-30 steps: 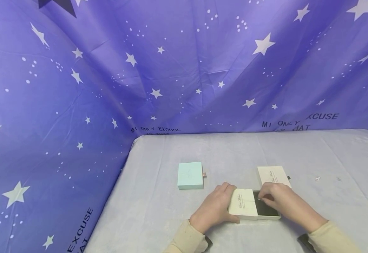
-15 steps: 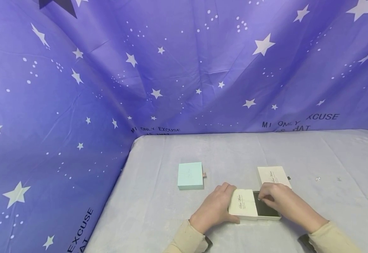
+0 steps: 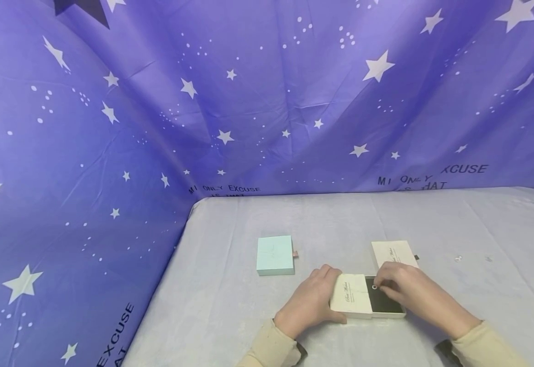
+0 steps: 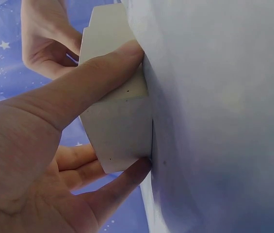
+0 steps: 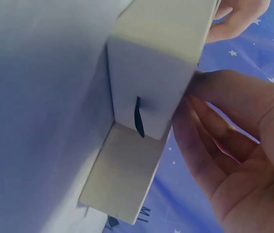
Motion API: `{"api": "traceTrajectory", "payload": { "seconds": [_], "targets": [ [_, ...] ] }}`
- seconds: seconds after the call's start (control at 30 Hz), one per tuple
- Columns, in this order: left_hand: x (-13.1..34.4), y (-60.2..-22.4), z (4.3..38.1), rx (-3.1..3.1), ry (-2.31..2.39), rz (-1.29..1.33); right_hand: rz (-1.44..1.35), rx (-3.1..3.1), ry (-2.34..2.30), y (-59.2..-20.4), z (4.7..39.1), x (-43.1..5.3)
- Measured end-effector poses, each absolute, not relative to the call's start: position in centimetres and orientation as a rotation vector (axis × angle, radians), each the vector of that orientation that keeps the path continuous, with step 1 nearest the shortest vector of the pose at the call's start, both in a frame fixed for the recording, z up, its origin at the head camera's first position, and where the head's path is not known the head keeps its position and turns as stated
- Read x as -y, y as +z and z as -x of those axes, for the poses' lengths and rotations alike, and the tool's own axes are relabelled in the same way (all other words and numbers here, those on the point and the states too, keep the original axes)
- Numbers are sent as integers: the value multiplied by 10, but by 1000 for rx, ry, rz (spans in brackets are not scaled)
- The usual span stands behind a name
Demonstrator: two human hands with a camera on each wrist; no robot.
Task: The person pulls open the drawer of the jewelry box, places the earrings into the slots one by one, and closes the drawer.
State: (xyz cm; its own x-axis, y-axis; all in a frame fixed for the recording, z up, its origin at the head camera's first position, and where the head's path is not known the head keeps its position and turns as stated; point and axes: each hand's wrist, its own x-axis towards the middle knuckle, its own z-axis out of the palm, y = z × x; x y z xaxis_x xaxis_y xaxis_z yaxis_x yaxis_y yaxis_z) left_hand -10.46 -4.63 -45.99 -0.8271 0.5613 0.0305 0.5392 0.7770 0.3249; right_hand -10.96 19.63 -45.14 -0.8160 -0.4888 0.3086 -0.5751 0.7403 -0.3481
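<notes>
A cream slide-out gift box with script lettering lies near the table's front, its drawer partly pulled out to the right. Black padding lines the drawer. My left hand grips the box's sleeve, thumb on the near side and fingers on the far side; the left wrist view shows thumb and fingers around its end. Over the drawer, my right hand pinches a small shiny ring-shaped piece at its fingertips. In the right wrist view a black pull tab sticks out of the drawer's end.
A mint-green box with a pinkish tab stands left of centre. Behind my right hand lies another cream box, partly hidden. Two tiny shiny pieces, one clear piece and one fainter piece, lie to the right. Starry purple cloth hangs behind.
The ring-shaped piece at my right fingertips shows more plainly now, and that hand has shifted slightly. My left hand keeps its hold on the box. The head view has turned very slightly.
</notes>
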Motion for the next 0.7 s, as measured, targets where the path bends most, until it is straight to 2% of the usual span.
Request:
{"api": "traceTrajectory", "payload": {
  "seconds": [0.43,0.7],
  "targets": [
    [46,-460,105,-2922,479,-926,-634,2824,671,-435,111,-213],
    [47,-459,104,-2919,477,-925,-624,2765,630,-433,114,-229]
  ]
}}
